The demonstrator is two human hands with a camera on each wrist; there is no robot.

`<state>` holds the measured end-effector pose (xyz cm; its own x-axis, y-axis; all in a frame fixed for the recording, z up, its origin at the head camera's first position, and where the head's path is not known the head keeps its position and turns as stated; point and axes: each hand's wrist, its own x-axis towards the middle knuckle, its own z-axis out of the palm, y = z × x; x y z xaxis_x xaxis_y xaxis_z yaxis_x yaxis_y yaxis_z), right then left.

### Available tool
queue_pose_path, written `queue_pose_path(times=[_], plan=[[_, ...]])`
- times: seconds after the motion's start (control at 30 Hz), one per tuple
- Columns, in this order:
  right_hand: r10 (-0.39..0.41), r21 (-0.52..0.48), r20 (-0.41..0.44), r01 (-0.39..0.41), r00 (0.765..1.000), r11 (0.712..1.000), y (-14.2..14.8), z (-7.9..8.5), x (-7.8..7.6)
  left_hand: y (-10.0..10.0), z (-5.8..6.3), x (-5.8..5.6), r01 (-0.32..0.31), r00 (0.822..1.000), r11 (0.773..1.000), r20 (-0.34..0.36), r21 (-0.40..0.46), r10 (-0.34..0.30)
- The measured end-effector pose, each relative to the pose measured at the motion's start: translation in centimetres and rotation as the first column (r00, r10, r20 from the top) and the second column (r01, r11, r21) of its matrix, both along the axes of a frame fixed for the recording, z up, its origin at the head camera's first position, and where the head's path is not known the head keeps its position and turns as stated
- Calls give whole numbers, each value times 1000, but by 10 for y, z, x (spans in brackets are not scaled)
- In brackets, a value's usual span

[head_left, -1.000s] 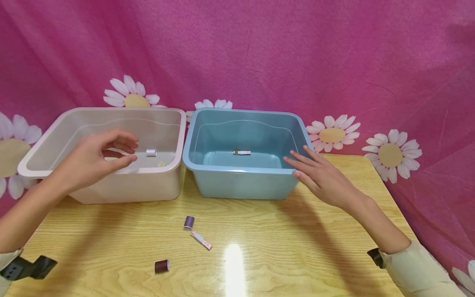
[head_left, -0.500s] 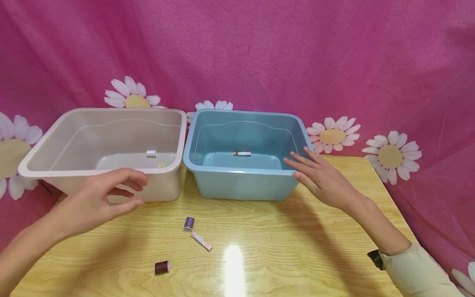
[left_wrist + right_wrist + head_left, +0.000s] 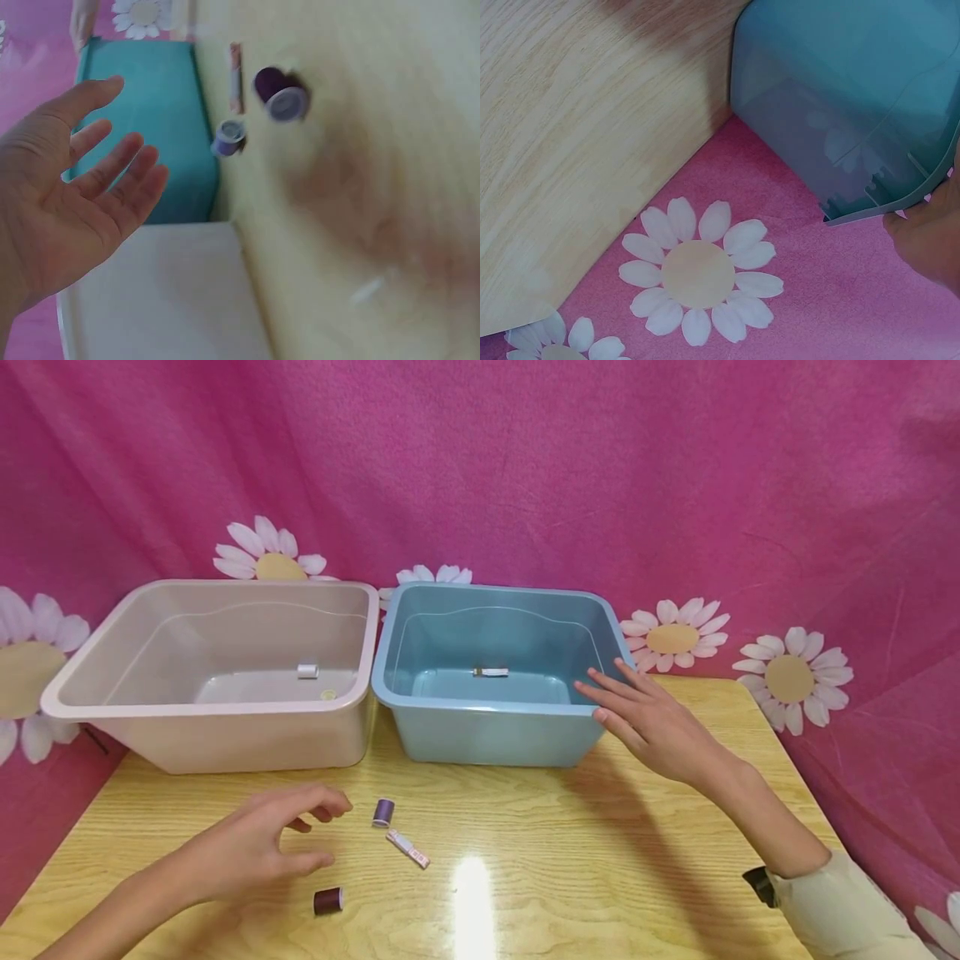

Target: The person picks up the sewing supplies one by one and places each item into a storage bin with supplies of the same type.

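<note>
My left hand (image 3: 262, 841) hovers above the table with loosely bent fingers and nothing between them. Just right of its fingertips stands a purple thread spool (image 3: 383, 812), and below them lies a dark maroon thread spool (image 3: 327, 901). A folded pink-and-white strip (image 3: 407, 848) touches or nearly touches the purple spool. In the left wrist view the palm faces the camera, apart from both spools. My right hand (image 3: 656, 722) rests with spread, fairly straight fingers on the right rim of the blue tub (image 3: 487, 735). Inside that tub lies a small white-and-brown strip (image 3: 491, 672).
Left of the blue tub stands a beige tub (image 3: 255, 739) with a white thread spool (image 3: 307, 671) and a small yellowish round thing (image 3: 328, 694) on its floor. Both tubs sit along the back of the wooden table (image 3: 600, 877), against a pink flowered cloth (image 3: 525, 468).
My left hand has come from above the beige tub down and to the right, close to the spools on the table. The right hand has stayed on the blue rim.
</note>
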<state>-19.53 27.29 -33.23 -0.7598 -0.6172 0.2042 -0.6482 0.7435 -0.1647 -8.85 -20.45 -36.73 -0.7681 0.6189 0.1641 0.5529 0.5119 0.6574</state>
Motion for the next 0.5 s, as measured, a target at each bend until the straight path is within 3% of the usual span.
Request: queue_pose_path(times=[0.23, 0.4, 0.5], plan=[[14, 1, -6, -14, 1000, 1000, 0, 0, 0, 8, -28, 6, 64, 980, 997, 190, -49, -53], [13, 4, -4, -13, 1000, 1000, 0, 1, 0, 11, -38, 12, 47, 940, 992, 341, -117, -5], [10, 4, -2, -10, 1000, 1000, 0, 1, -1, 11, -42, 14, 26, 924, 991, 380, -133, 26]])
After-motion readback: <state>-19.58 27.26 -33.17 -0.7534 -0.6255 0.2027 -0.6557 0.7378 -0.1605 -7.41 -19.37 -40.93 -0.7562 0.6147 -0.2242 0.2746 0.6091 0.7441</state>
